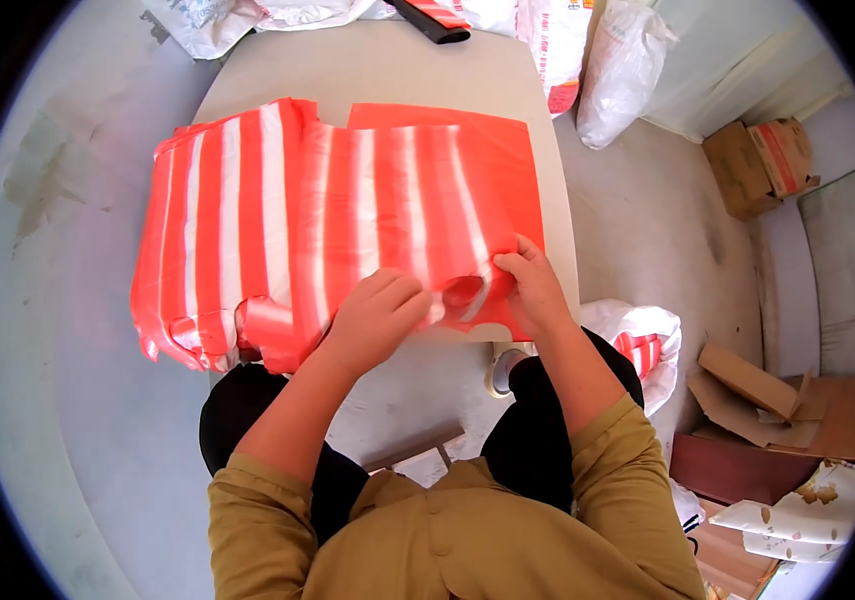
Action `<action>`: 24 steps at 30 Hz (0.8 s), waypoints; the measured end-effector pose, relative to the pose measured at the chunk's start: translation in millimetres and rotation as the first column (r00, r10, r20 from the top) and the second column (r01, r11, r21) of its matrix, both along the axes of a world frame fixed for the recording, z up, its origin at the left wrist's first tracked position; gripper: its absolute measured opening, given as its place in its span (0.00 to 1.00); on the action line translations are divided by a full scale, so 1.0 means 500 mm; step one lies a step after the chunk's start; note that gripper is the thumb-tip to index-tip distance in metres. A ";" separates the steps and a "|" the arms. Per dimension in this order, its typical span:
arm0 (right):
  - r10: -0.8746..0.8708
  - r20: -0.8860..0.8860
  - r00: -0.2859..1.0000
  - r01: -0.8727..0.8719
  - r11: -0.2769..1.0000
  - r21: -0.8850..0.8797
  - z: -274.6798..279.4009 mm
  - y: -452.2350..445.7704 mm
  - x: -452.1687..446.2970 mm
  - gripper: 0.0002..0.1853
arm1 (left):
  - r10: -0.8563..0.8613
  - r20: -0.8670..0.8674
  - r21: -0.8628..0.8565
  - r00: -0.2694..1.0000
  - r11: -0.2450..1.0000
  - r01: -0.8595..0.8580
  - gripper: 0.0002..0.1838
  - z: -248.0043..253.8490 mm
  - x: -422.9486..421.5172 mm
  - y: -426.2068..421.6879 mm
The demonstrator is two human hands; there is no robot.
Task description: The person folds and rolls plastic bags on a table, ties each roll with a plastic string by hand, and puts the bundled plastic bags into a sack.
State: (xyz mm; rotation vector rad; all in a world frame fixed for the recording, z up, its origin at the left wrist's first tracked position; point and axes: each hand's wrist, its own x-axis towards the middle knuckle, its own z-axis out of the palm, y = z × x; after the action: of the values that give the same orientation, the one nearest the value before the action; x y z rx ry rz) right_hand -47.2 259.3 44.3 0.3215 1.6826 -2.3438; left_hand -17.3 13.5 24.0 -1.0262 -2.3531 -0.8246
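Note:
A red-and-white striped plastic bag (387, 190) lies spread over the table, its near end bunched and lifted slightly. My left hand (377, 318) is closed on that near edge, fingers curled and partly hiding the plastic. On the bag's right corner, my right hand (532, 285) pinches the film between thumb and fingers. Between the hands the plastic folds around a round opening. To the left is a thick stack of striped bags (209, 220), with crumpled ends hanging at the table's near edge. Plain red plastic (507, 165) shows beneath the bag on the right.
The beige table (277, 70) has a rounded far left corner. Beyond it stand white printed sacks (552, 40) and a dark tube-like object (437, 22). On the floor at right are a white sack (662, 345) with striped plastic inside, cardboard boxes (759, 165) and an opened carton (847, 415).

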 end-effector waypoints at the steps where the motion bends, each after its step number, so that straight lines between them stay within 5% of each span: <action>1: 0.000 0.017 1.000 0.000 1.000 0.006 -0.011 0.025 0.000 0.20 | -0.023 0.033 -0.020 0.999 1.000 0.024 0.12 -0.007 -0.008 0.016; 5: 0.047 0.141 0.989 -0.053 0.998 0.042 -0.032 0.106 -0.002 0.27 | -0.044 0.103 -0.040 0.994 0.998 0.049 0.13 -0.033 -0.023 0.070; 8: 0.053 0.064 0.997 -0.072 0.934 0.349 -0.068 0.144 0.007 0.38 | -0.068 0.255 -0.140 0.965 0.984 0.107 0.19 -0.034 -0.004 0.079; 11: 0.194 0.208 0.959 -0.273 0.834 0.480 -0.044 0.188 0.020 0.46 | -0.136 0.314 -0.148 0.940 0.971 0.190 0.24 -0.017 0.045 0.079; 15: 0.375 0.245 0.894 -0.446 0.793 0.415 -0.012 0.206 0.039 0.42 | -0.139 0.328 -0.191 0.934 0.959 0.209 0.29 -0.002 0.087 0.058; 18: 0.433 0.249 0.866 -0.496 0.800 0.336 -0.023 0.202 0.053 0.28 | 0.251 0.378 -0.267 0.891 0.951 -0.155 0.30 -0.009 0.089 0.017; 20: 0.434 0.226 0.872 -0.487 0.813 0.319 -0.032 0.208 0.066 0.18 | 0.440 0.254 -0.296 0.861 0.883 -0.364 0.32 -0.011 0.084 -0.015; 24: 0.485 0.241 0.841 -0.541 0.778 0.321 -0.054 0.225 0.072 0.14 | 0.570 0.206 -0.443 0.795 0.779 -0.444 0.40 0.018 0.088 -0.059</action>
State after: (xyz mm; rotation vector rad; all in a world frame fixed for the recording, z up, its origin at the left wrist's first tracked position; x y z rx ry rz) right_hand -11.2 371.6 17.4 0.0710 1.8532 -1.5606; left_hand 26.5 -15.9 32.9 -0.3131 -2.9556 -0.3511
